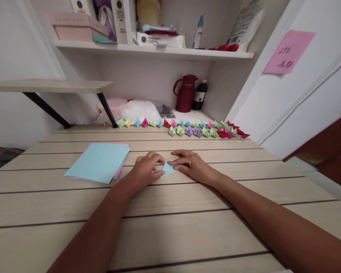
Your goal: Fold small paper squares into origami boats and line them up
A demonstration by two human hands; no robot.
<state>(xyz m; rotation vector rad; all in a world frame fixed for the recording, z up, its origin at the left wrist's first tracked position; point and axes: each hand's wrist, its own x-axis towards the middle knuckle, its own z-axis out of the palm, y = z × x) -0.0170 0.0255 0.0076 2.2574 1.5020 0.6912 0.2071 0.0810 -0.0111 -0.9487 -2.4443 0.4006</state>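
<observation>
A small folded piece of light blue paper lies on the wooden table between my two hands. My left hand curls over its left side, thumb and fingers pinched on the paper. My right hand lies on its right edge, fingers stretched flat and pressing it down onto the table. Most of the piece is hidden under the fingers.
A stack of coloured paper sheets, light blue on top, lies left of my hands. Rows of several folded paper boats line the table's far edge. Behind stand a red jug, a dark bottle and shelves; a pink note hangs on the right wall.
</observation>
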